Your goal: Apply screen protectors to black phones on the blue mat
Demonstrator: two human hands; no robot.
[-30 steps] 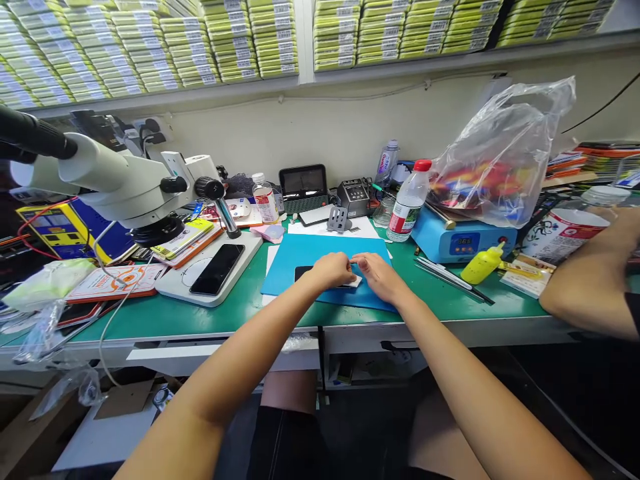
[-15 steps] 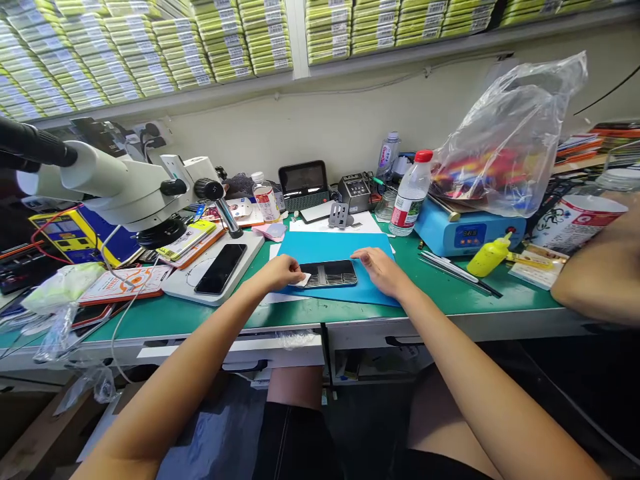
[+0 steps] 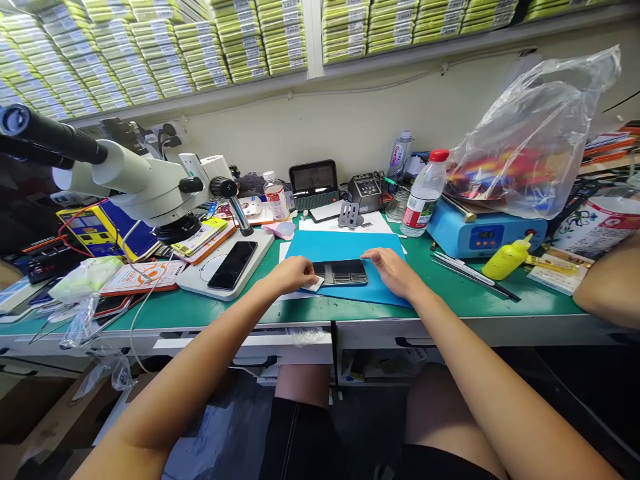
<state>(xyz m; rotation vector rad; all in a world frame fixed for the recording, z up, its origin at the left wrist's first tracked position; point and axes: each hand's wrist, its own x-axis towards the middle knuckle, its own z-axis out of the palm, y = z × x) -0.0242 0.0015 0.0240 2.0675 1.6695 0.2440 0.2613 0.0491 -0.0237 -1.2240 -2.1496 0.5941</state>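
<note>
A black phone lies lengthwise on a blue mat, its glossy face marked with lighter bands that may be reflections. At its left end, my left hand is closed, fingertips pinching a small white wipe-like piece against the phone's edge. My right hand rests by the right end, fingers loosely stretched and apart, fingertips close to the phone's upper right corner. Whether they touch it I cannot tell.
Left of the mat, a second phone lies on the base of a microscope. To the right are a bottle, tweezer-like tools, a yellow squeeze bottle and a blue device. Another person's arm rests at far right.
The whole scene sits slightly further right as the camera turned a little left. Both hands keep nearly the same places at the phone's ends; the white piece is still pinched.
</note>
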